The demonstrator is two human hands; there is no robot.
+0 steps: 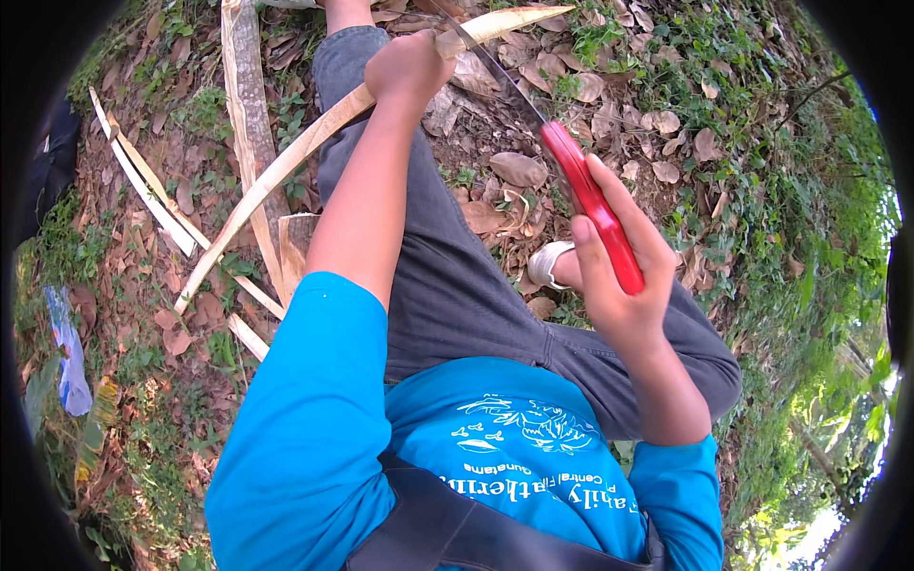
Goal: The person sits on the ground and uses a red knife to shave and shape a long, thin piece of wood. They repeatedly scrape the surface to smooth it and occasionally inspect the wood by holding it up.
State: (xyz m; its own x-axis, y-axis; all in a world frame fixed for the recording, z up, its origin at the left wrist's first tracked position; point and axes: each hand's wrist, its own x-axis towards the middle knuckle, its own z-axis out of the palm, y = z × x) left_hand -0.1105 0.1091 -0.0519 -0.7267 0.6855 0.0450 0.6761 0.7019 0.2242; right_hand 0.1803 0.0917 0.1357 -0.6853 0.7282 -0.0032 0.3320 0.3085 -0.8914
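My left hand (409, 68) is closed in a fist around a long, curved strip of pale split wood (286, 164). The strip tapers to a point at the upper right, and its other end slants down to the lower left, past my forearm. In my right hand (624, 252) is a long-bladed knife (595, 205) by its red handle, the thumb and fingers lying along it. The dark blade runs up and to the left, crossing the strip just right of my left fist. Whether its edge touches the wood I cannot tell.
Left of my outstretched leg lie a thick split log (252, 105) and several pale wood strips (143, 176). Dry leaves (519, 169) and green plants (714, 57) cover the ground. A blue-and-white plastic piece (69, 352) lies at far left. My foot in a light shoe (547, 265) rests near the middle.
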